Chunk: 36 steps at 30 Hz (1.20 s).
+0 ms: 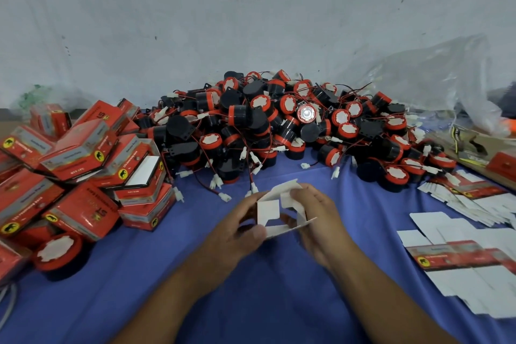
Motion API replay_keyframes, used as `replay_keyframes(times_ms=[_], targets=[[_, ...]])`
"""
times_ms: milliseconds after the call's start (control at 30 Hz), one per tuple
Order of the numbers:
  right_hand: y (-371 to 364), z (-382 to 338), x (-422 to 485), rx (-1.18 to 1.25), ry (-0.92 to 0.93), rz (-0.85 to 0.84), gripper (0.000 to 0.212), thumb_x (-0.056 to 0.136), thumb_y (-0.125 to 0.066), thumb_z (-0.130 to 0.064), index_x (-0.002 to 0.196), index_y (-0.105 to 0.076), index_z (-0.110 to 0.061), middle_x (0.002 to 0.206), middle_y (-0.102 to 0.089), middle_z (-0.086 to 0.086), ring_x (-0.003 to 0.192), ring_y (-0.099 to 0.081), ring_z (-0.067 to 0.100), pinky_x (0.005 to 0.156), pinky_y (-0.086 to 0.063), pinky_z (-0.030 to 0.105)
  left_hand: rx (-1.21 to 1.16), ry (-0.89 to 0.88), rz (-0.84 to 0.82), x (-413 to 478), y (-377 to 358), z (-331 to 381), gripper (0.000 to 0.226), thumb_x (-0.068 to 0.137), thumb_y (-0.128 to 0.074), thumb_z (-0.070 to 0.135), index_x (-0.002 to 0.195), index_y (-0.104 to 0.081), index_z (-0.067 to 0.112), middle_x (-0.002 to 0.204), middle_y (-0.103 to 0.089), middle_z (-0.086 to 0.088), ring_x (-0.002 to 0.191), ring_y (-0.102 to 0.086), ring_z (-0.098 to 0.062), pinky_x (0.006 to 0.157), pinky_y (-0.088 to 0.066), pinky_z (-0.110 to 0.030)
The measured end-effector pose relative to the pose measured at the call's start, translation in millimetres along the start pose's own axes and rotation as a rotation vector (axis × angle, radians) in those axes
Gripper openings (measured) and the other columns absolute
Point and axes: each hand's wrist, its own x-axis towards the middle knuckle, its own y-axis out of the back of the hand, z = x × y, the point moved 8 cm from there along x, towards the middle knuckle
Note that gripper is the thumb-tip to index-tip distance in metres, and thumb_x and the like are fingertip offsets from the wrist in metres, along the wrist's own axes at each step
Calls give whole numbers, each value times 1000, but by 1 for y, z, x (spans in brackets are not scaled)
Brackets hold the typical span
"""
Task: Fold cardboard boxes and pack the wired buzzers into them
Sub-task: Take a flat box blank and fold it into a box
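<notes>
Nearest, over the blue cloth-covered bench (pixel 251 301), a half-formed white cardboard box (pixel 268 212) is held between the left hand (pixel 237 229) and the right hand (pixel 315 218). The fingers (pixel 303 193) of both are curled round its open flaps. Flat printed carton blanks (pixel 460 257) lie unfolded at right, and closed red boxes (pixel 83 173) are piled at left. Beyond, a large heap of black-and-red wired buzzers (pixel 279 126) lies unpacked, so most of the task is judged outstanding.
</notes>
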Motion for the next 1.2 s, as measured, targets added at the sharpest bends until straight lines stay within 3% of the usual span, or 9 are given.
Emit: replay_keyframes(times_ms=[100, 267, 367, 467, 633, 767, 900, 1100, 1200], targets=[[-1, -1, -2, -31, 27, -10, 14, 78, -63, -27, 78, -76, -24, 87, -71, 3, 85, -64, 17, 78, -50, 34, 29, 1, 122, 0, 0, 7, 45, 94, -49, 59, 130, -56, 32, 126, -63, 19, 120, -56, 1, 93, -42, -9], [-23, 1, -17, -470, 217, -56, 23, 85, -55, -48, 90, -68, -30, 89, -64, -9, 86, -59, 11, 81, -48, 35, 135, -18, 436, -4, 28, -3, 36, 102, -38, 46, 85, -61, 25, 77, -62, 9, 70, -55, -1, 65, -44, -15], [-46, 8, -33, -602, 268, -277, 42, 95, -33, -65, 112, -60, -38, 113, -59, -13, 112, -55, 10, 100, -44, 34, 126, 52, 513, -7, 38, -16, 45, 97, -36, 47, 91, -63, 11, 82, -64, -10, 74, -60, -22, 67, -50, -34], [-58, 7, -37, -532, 256, -424, 53, 95, -33, -70, 132, -53, -37, 128, -59, -9, 124, -55, 13, 105, -44, 35, 65, 94, 560, -6, 44, -22, 47, 96, -34, 50, 95, -68, 16, 89, -72, -1, 82, -67, -15, 70, -53, -24], [-48, 3, -26, -456, 289, -316, 28, 97, -54, -41, 123, -62, -36, 120, -66, -1, 110, -63, 15, 93, -54, 39, -27, 158, 567, -9, 47, -26, 54, 95, -31, 58, 94, -74, 24, 93, -75, 11, 85, -69, -3, 66, -49, -10], [-25, 0, -12, -326, 245, -112, 24, 91, -56, -31, 111, -70, -28, 103, -73, -2, 95, -67, 15, 83, -54, 44, -64, 113, 399, -4, 25, -13, 41, 96, -31, 61, 104, -70, 54, 108, -71, 23, 100, -64, 7, 77, -46, -5], [-13, -3, -6, -213, 225, -60, 22, 90, -56, -25, 102, -73, -21, 102, -73, 10, 93, -67, 25, 85, -51, 51, 26, 56, 276, -2, 9, -12, 50, 92, -47, 57, 137, -53, 37, 130, -63, 17, 120, -57, -1, 91, -47, -14], [-32, -6, -24, -451, 380, -150, 43, 94, -52, -59, 108, -70, -22, 104, -69, -1, 96, -66, 14, 79, -50, 26, 7, 76, 442, -2, 29, -14, 28, 103, -50, 18, 112, -65, 40, 104, -70, 25, 96, -65, 4, 74, -48, -9], [-47, -5, -31, -578, 457, -213, 31, 99, -53, -48, 113, -69, -25, 108, -66, -6, 102, -64, 18, 84, -49, 22, -13, 122, 502, -3, 42, -22, 25, 103, -48, 17, 111, -69, 27, 95, -73, 12, 83, -64, 1, 65, -48, -10]])
